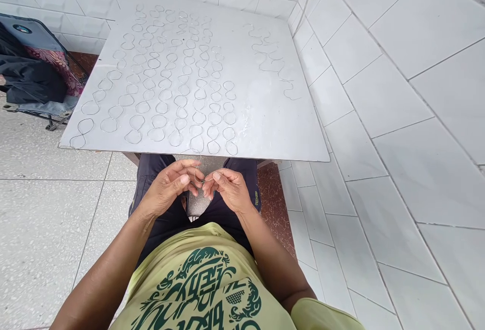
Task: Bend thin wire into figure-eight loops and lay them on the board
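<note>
My left hand [166, 186] and my right hand [227, 188] meet over my lap, just below the near edge of a white board [265, 128]. Both pinch a thin wire [197, 174] bent into a small loop between the fingertips. On the board lie several rows of wire figure-eight loops [170, 87], laid out in lines from near left to far middle. A separate wavy strand of wire [271, 57] lies at the board's far right.
A white tiled wall [397, 92] runs along the right, close to the board. A folding chair with dark cloth and a patterned fabric [34, 72] stands at the left. Speckled floor tiles [45, 208] lie to my left.
</note>
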Demonstrator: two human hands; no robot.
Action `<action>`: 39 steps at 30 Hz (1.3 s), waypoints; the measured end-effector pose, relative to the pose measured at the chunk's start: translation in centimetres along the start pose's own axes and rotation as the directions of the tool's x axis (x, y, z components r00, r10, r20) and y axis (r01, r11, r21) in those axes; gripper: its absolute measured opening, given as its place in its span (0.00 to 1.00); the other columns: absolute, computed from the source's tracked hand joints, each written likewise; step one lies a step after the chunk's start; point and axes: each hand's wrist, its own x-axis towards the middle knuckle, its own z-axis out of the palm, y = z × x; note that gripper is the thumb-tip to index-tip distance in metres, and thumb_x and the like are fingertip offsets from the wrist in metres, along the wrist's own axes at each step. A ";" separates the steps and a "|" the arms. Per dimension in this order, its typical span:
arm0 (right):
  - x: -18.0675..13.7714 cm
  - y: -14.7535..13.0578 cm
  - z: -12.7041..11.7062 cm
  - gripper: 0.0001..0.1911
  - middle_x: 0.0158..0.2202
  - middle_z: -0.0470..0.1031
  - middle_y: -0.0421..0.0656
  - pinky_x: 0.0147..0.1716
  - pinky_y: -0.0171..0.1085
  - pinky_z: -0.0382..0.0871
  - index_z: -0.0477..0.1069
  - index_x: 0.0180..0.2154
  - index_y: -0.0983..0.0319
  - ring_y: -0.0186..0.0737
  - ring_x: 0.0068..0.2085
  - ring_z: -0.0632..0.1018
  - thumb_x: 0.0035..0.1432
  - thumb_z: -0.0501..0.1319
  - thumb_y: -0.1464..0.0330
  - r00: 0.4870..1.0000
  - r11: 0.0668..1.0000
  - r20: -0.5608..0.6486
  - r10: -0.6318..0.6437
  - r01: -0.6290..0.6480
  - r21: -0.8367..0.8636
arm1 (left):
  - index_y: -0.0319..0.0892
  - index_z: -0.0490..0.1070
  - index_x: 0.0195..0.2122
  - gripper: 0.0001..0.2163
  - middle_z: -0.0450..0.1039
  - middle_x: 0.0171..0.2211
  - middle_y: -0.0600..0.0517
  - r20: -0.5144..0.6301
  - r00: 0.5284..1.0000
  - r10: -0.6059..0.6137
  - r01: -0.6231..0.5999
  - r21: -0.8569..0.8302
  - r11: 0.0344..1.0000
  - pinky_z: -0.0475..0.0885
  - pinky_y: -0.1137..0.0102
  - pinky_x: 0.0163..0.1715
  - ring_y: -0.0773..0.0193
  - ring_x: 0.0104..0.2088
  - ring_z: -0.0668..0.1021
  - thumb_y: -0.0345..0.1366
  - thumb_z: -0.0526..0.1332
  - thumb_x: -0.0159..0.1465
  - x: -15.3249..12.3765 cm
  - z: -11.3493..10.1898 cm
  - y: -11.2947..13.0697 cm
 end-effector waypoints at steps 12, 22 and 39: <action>-0.6 0.4 -0.1 0.20 0.31 0.83 0.47 0.24 0.36 0.74 0.80 0.38 0.65 0.39 0.26 0.81 0.65 0.67 0.53 0.998 0.999 0.020 0.052 -0.052 -0.003 | 0.34 0.80 0.45 0.21 0.83 0.40 0.39 -0.259 0.966 0.026 -0.039 -0.048 0.998 0.77 0.65 0.38 0.58 0.36 0.82 0.50 0.60 0.72 1.5 1.3 -0.3; -0.5 0.0 -0.2 0.17 0.32 0.83 0.47 0.24 0.35 0.74 0.80 0.39 0.64 0.39 0.27 0.81 0.67 0.66 0.56 0.999 1.000 0.031 0.021 -0.021 0.005 | 0.35 0.79 0.49 0.25 0.83 0.42 0.38 -0.260 0.963 0.071 -0.032 0.153 0.988 0.78 0.61 0.40 0.54 0.38 0.83 0.54 0.60 0.70 1.7 1.2 0.2; -1.1 0.7 0.2 0.19 0.28 0.81 0.44 0.25 0.35 0.74 0.78 0.38 0.65 0.36 0.25 0.79 0.65 0.66 0.54 0.992 0.994 0.049 0.113 -0.113 0.001 | 0.40 0.74 0.31 0.22 0.71 0.24 0.50 -0.175 0.983 0.045 -0.054 -0.047 0.997 0.74 0.66 0.35 0.62 0.27 0.75 0.53 0.56 0.73 3.6 1.5 1.2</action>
